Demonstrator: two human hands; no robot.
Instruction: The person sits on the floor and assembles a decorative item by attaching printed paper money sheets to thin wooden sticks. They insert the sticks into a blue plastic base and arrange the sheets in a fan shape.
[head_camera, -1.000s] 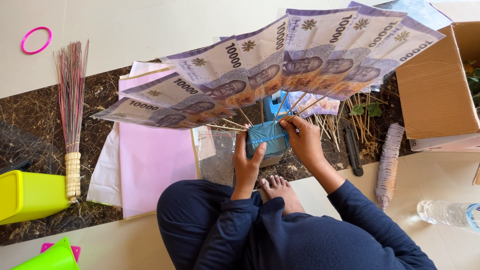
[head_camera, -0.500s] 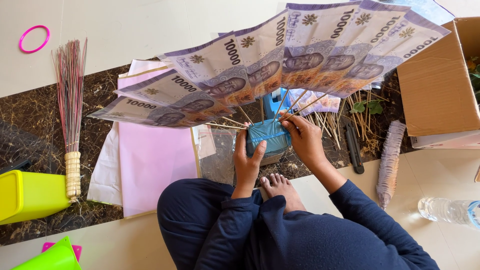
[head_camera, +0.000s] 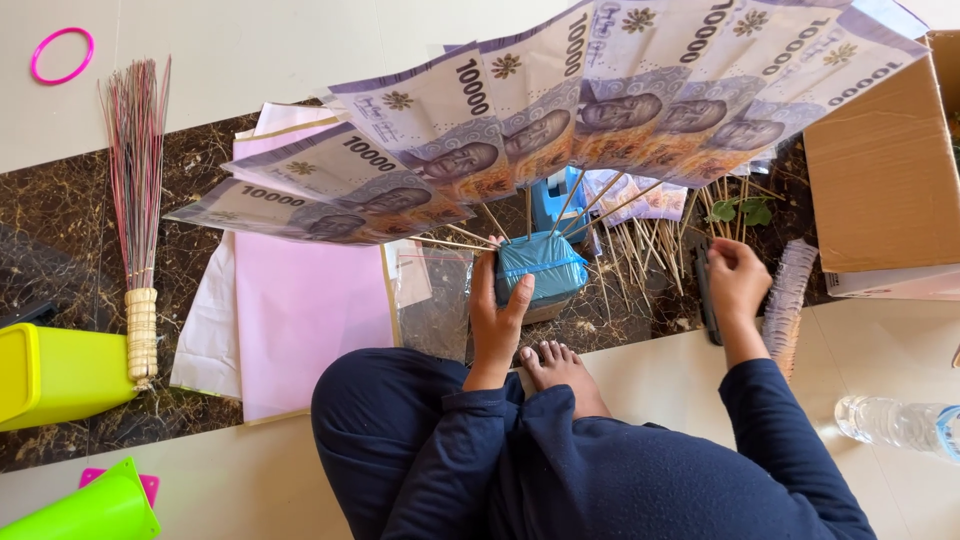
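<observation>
Head view: left hand (head_camera: 497, 318) grips blue block (head_camera: 541, 268), skewered banknotes (head_camera: 560, 120) fanning upward; right hand (head_camera: 737, 278) closed on dark tool (head_camera: 703, 300).

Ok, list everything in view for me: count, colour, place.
fan of purple banknotes on wooden skewers: about nine, purple-grey, top centre
blue wrapped block: one, centre, skewers stuck in it
loose wooden skewers: many, tan, floor right of the block
pink paper sheets: a few, pink and white, left of centre
stick broom: one, reddish, left
yellow-green plastic bins: two, lower left
pink ring: one, top left
cardboard box: one, brown, right
clear plastic bottle: one, lower right
left hand: grips the block
right hand: by a dark tool, right of the block
</observation>
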